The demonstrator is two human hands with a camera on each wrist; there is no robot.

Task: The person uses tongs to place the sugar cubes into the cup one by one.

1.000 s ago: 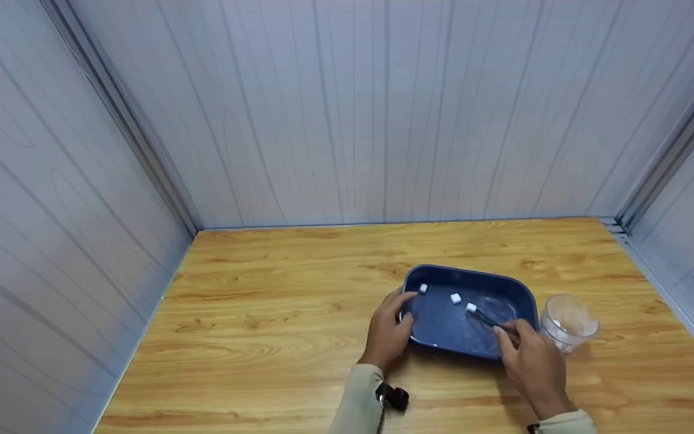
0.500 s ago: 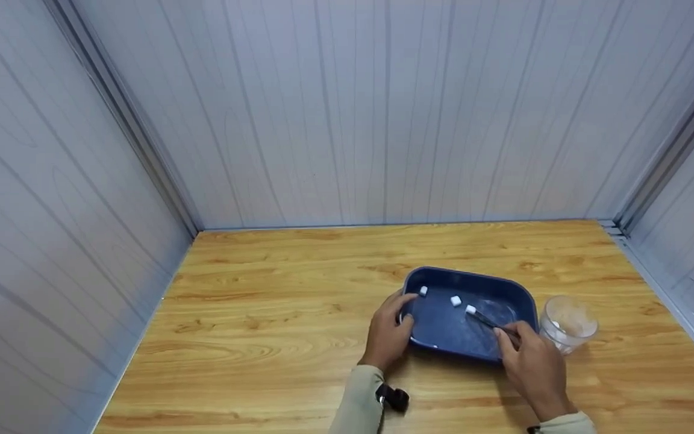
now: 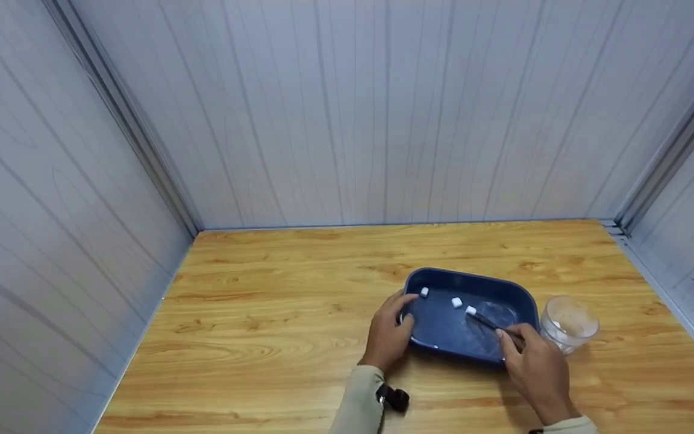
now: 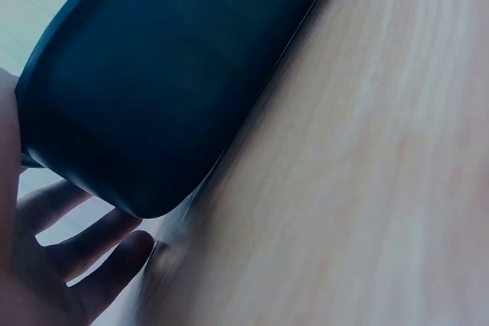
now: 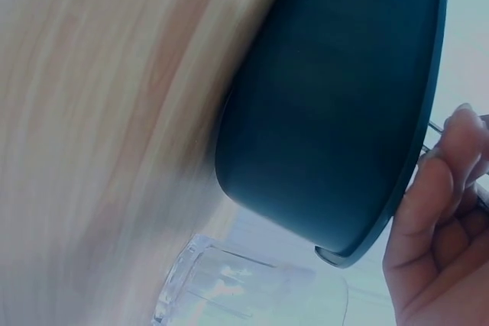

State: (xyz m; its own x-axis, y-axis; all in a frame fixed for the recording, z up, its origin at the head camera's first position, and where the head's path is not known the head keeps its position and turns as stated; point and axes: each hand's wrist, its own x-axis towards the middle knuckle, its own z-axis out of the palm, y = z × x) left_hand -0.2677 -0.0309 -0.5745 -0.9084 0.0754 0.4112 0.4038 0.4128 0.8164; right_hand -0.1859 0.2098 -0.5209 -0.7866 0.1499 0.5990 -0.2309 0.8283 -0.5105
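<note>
A dark blue tray (image 3: 443, 330) with raised sides stands on the wooden table. My left hand (image 3: 387, 334) grips its left end, thumb and index finger over the rim and the other fingers against the outer wall, as the left wrist view shows. Dark tweezers (image 3: 485, 320) are pinched in my right hand (image 3: 538, 371), which is over the tray's near right corner. At the tweezers' tips is a small white cube (image 3: 471, 310), low inside the tray. A second white cube (image 3: 456, 302) lies just left of it, and a third white cube (image 3: 424, 292) near my left index finger.
Close beside the tray's right end stands a clear glass (image 3: 571, 322) with something white in it. Wood-grain table (image 3: 262, 325) extends left and behind the tray. Pale panel walls (image 3: 353, 120) enclose the back and both sides.
My right hand has shifted very slightly right with the tweezers, their tips still at the same cube. The left hand keeps its grip on the tray.
</note>
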